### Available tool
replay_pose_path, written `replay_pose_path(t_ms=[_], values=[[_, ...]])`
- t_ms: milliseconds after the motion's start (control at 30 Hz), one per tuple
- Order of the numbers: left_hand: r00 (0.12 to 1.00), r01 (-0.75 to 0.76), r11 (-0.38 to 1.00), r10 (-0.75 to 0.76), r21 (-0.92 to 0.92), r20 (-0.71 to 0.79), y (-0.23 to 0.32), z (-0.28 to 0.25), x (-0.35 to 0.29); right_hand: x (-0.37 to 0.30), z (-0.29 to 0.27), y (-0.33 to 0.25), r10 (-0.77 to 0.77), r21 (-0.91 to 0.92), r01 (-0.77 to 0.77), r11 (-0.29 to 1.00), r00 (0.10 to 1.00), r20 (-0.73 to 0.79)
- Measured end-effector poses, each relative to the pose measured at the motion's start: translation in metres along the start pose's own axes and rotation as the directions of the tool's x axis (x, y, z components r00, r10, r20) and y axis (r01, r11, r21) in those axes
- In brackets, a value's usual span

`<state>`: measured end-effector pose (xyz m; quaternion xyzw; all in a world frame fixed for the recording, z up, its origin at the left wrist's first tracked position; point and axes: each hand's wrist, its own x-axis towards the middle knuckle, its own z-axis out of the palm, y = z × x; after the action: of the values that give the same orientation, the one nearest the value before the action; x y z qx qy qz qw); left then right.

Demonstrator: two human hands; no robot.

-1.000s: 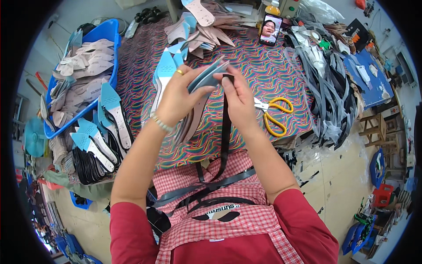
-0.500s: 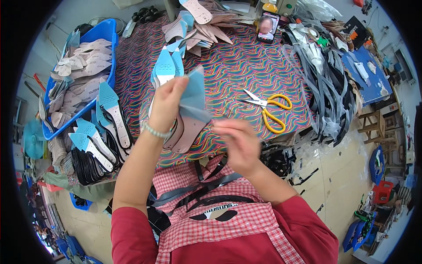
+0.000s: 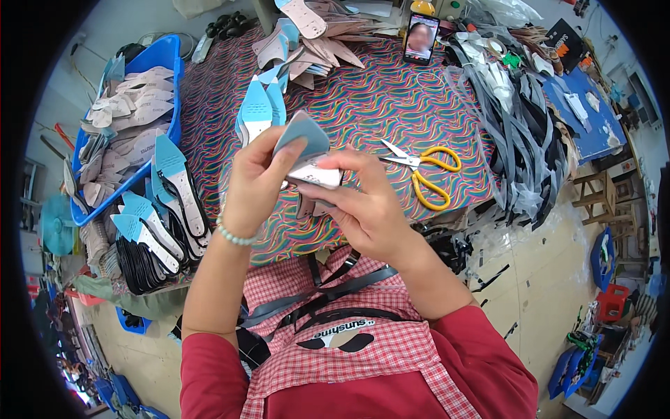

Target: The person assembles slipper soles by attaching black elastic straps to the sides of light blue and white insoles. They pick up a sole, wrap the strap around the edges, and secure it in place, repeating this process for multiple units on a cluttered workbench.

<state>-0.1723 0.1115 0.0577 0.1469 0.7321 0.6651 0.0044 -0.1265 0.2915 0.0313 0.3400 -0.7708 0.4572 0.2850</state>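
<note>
A shoe insole board, blue on one face and pale on the other, is bent between my two hands above the table. My left hand, with a beaded bracelet on the wrist, pinches its left side with the thumb on the blue face. On the pale end, the fingers and thumb of my right hand are closed. Just behind my left hand lie blue-and-white insole boards. More pale boards show partly under my hands. Yellow-handled scissors lie spread on the table to the right.
At left stands a blue tub full of pale boards. Black-edged insole boards are stacked beside it. Toward the back are a loose board pile and a phone. Grey and black strips hang over the right table edge.
My right hand has moved up and left and now grips the board. The board, raised and fairly straight before, is now bent over between both hands.
</note>
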Motion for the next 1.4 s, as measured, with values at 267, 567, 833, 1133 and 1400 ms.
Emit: replay_pose_path(t_ms=[267, 567, 833, 1133, 1400], values=[[0.962, -0.01, 0.973, -0.054, -0.231, -0.269, -0.081, -0.08, 0.037, -0.034, -0.022, -0.036, -0.066, 0.126, 0.068, 0.99, 0.998, -0.022], [0.961, 0.003, 0.939, -0.098, -0.345, -0.259, -0.108, -0.137, 0.104, -0.092, -0.098, -0.034, 0.373, 0.258, -0.277, 0.926, 0.557, -0.742], [0.819, -0.461, 0.872, 0.345, 0.167, 0.459, 0.017, -0.006, 0.035, -0.011, -0.034, 0.001, 0.201, 0.05, -0.199, 0.979, 0.979, -0.041], [0.967, -0.142, 0.99, 0.139, -0.003, 0.211, 0.017, -0.016, -0.027, -0.007, 0.038, 0.002, -0.017, 0.141, 0.025, 0.99, 0.998, -0.053], [0.994, 0.109, 0.956, -0.103, -0.273, 0.035, 0.005, -0.032, -0.025, -0.024, 0.051, -0.024, -0.111, 0.111, 0.104, 0.988, 0.992, 0.058]])
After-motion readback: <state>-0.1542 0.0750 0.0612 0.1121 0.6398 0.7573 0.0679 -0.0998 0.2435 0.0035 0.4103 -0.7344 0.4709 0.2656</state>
